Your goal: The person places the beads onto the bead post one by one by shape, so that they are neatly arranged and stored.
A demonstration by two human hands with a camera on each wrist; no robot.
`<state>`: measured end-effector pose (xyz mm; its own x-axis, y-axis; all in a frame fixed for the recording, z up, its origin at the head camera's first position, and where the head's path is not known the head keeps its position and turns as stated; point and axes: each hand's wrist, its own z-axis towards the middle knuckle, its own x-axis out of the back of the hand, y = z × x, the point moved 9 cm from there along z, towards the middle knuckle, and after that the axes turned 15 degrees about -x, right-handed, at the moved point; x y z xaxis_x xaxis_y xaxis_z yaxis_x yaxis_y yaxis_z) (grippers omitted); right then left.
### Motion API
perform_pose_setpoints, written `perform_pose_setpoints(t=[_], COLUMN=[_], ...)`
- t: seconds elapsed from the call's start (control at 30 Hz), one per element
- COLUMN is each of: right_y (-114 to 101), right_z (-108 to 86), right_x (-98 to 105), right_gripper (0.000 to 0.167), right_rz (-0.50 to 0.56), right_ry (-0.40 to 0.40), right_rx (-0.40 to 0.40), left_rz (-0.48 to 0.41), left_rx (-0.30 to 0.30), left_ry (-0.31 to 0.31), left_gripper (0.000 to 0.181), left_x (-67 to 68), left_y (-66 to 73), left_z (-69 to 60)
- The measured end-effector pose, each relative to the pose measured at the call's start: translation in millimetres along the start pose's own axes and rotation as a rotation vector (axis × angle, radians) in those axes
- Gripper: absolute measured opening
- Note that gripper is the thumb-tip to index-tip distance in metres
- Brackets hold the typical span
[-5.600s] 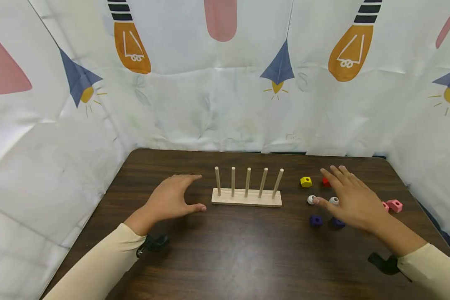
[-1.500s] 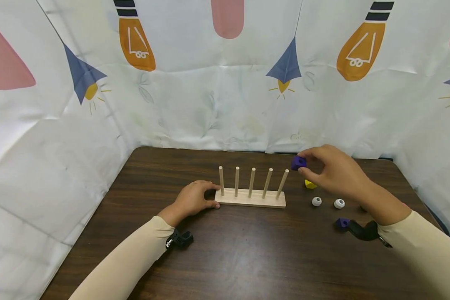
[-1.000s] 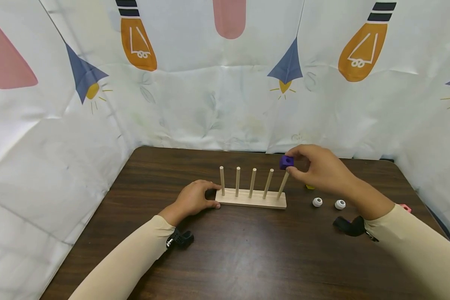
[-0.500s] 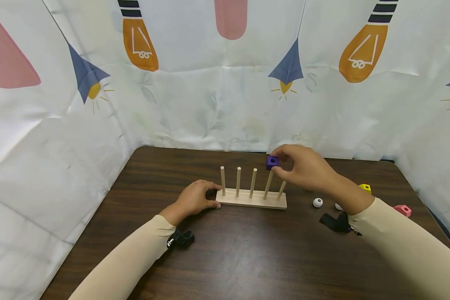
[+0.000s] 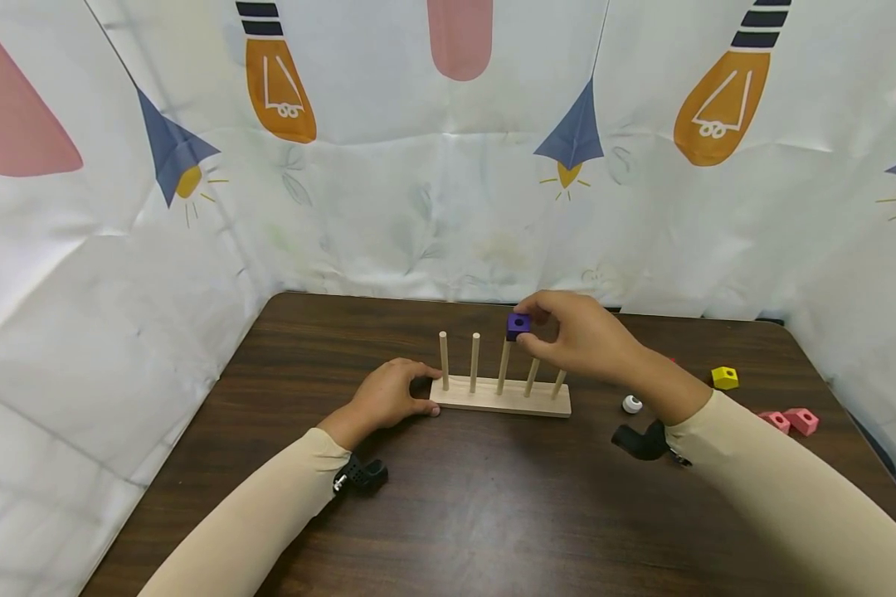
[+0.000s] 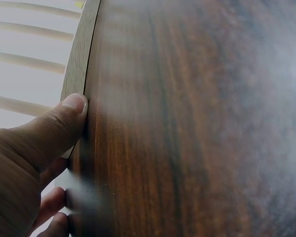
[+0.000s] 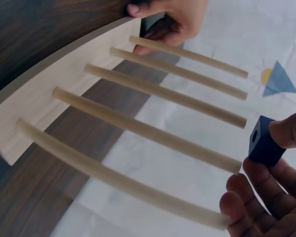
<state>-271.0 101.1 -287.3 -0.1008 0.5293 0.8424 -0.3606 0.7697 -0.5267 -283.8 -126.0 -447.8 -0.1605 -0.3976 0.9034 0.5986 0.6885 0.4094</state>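
Observation:
A pale wooden peg board (image 5: 485, 401) with several upright pegs stands on the dark table. My left hand (image 5: 387, 396) grips its left end, thumb in front; the left wrist view shows the thumb (image 6: 64, 118) against the board's edge. Between thumb and fingertips my right hand (image 5: 593, 338) pinches a purple bead (image 5: 518, 327), a block with a hole through it. The bead is over the middle peg in the head view. In the right wrist view the bead (image 7: 266, 143) sits close to the peg tips, not threaded on any. All pegs are bare.
Right of the board lie a white round bead (image 5: 631, 404), a yellow bead (image 5: 724, 378) and two pink beads (image 5: 802, 420). A sliver of red shows behind the right forearm, which hides part of the table (image 5: 493, 497). A printed curtain (image 5: 388, 215) hangs behind.
My left hand came to the peg board's left end and has stayed there. My right hand picked up a purple bead and moved it left above the pegs, from the rightmost to the middle one.

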Motion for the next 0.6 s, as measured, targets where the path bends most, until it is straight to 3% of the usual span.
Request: perform_pose_setpoints(t=[0.6], right_y=[-18.8], right_z=[11.9], right_x=[-17.2], right_gripper=[0.033], right_rz=[0.054], right_ry=[-0.030], right_rx=[0.001], left_rz=[-0.016], left_rx=[0.004], left_ry=[0.001], left_gripper=[0.057], left_x=[2.7], left_y=[1.5], left_z=[1.6])
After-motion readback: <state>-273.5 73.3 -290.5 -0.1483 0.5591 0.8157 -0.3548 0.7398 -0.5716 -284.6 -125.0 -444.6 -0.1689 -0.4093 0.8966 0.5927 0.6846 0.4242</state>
